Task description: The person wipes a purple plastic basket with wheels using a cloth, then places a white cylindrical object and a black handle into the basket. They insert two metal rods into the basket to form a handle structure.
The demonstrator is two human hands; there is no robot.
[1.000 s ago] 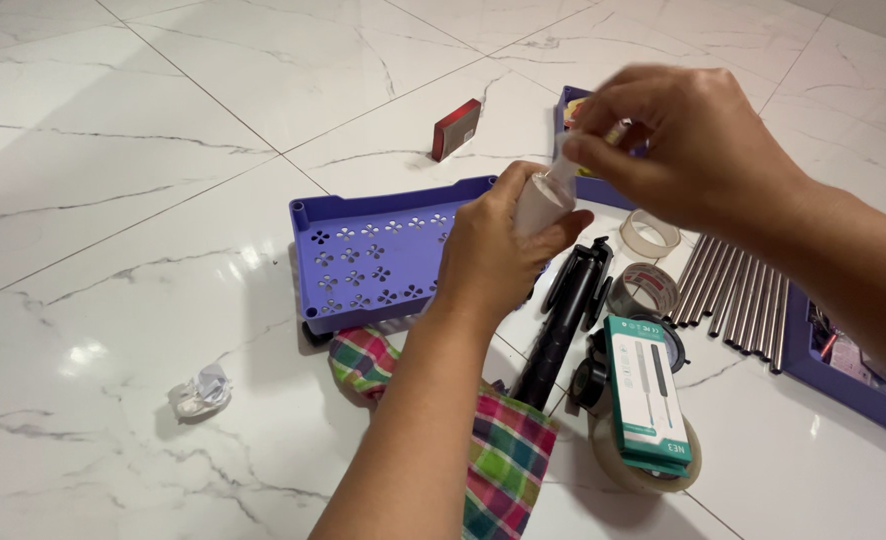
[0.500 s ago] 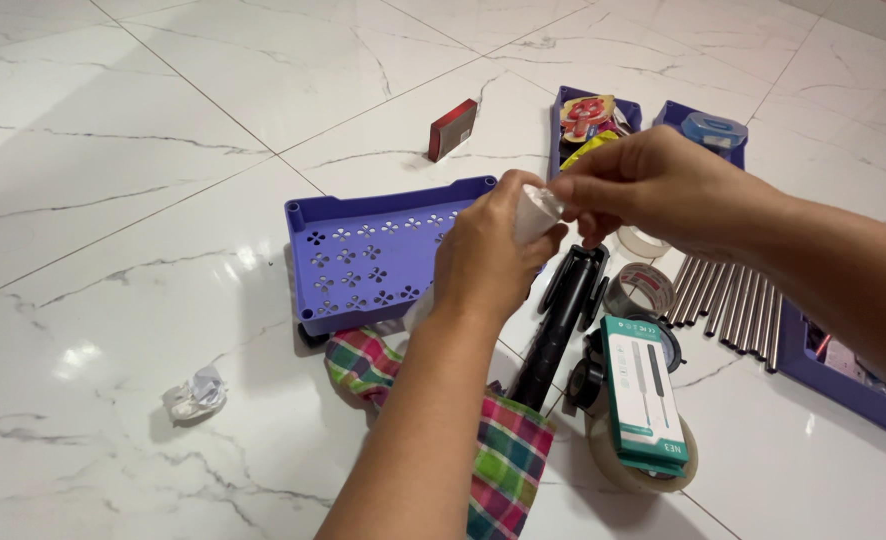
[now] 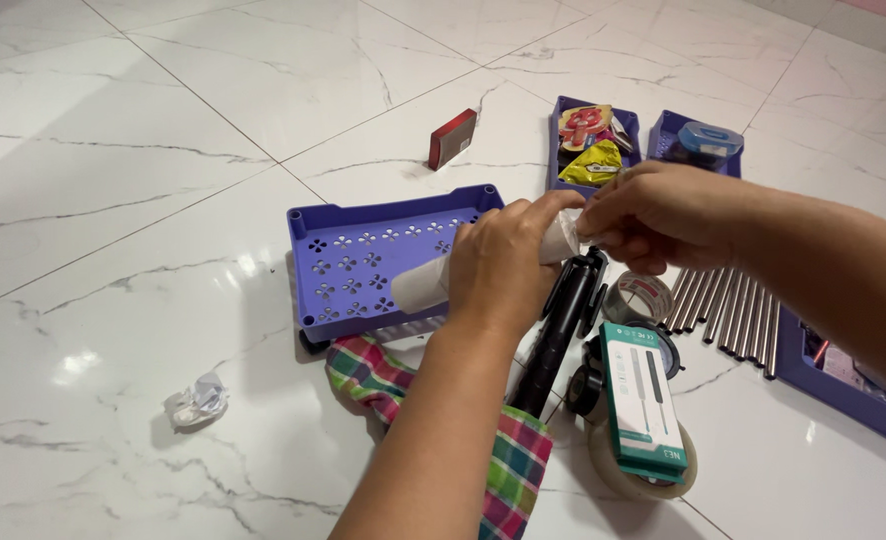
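My left hand (image 3: 500,262) is wrapped around a white tube-shaped bottle (image 3: 423,284), held nearly level above the purple perforated tray (image 3: 348,262). My right hand (image 3: 653,215) pinches the tube's cap end (image 3: 563,240) between thumb and fingers. Both hands meet over the top of a black folded tripod (image 3: 561,330) lying on the floor.
A plaid cloth (image 3: 508,455) lies under my left forearm. A green-and-white box (image 3: 645,400) rests on tape rolls (image 3: 641,296). Metal rods (image 3: 728,305) lie right, beside purple bins (image 3: 591,140). A red box (image 3: 452,138) stands behind and crumpled paper (image 3: 199,400) lies left on the marble floor.
My right hand came down from above the tube and now grips its cap end. My left hand tilted the tube from upright to nearly level, lower over the tray.
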